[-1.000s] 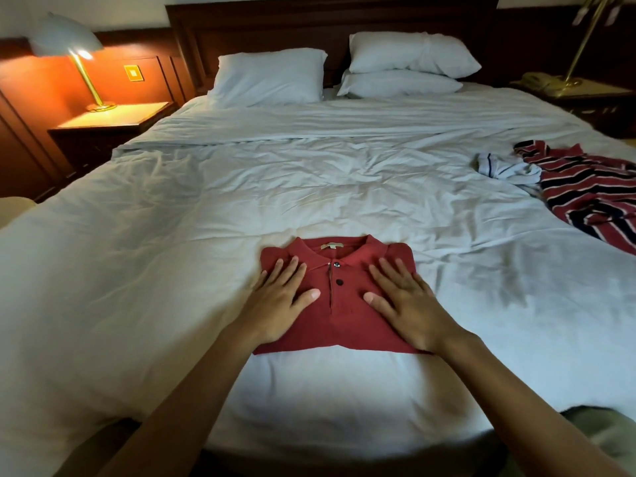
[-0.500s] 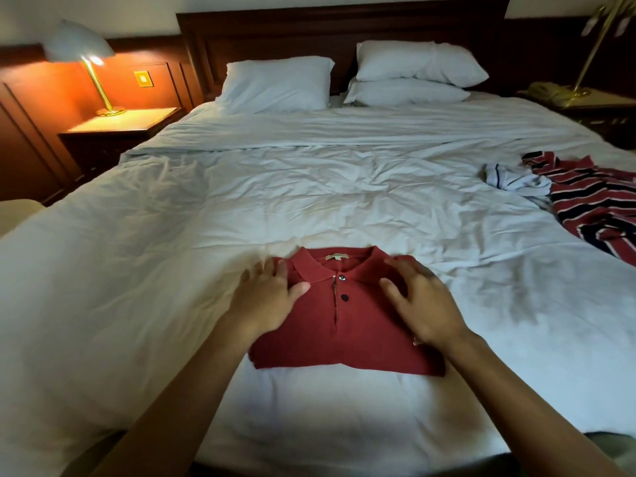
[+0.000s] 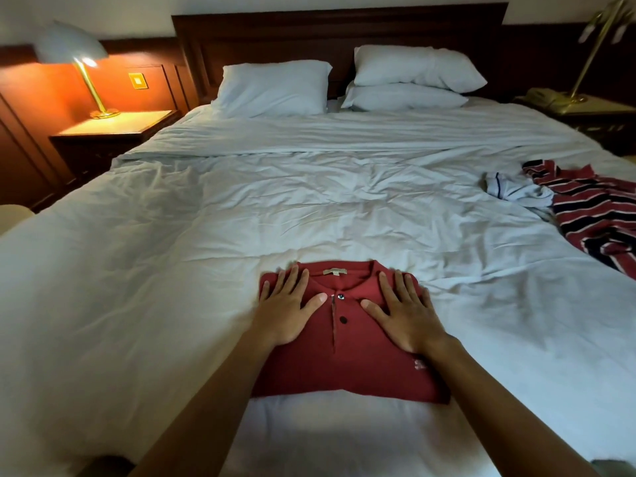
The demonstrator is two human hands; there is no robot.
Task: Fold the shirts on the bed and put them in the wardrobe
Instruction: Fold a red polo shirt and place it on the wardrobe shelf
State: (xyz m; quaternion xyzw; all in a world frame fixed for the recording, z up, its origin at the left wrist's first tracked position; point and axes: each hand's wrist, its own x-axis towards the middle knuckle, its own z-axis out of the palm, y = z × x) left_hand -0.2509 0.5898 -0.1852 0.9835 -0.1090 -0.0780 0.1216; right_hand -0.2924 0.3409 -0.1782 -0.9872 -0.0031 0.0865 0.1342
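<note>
As it lies flat, left hand (image 3: 285, 311): fingers spread, gripping nothing; smooth outward from the collar.
Red polo (image 3: 347, 366): folded, on the bed (image 3: 137, 270), under both palms.
Right hand (image 3: 406, 315): equally flat and empty; press evenly, then lift from beneath.
Striped shirt (image 3: 595, 215): unfolded, far right.

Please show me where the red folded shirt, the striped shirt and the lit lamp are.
red folded shirt (image 3: 361, 366): head view, on its front below the buttons.
striped shirt (image 3: 595, 215): head view, on its striped body.
lit lamp (image 3: 70, 46): head view, on its shade.
</note>
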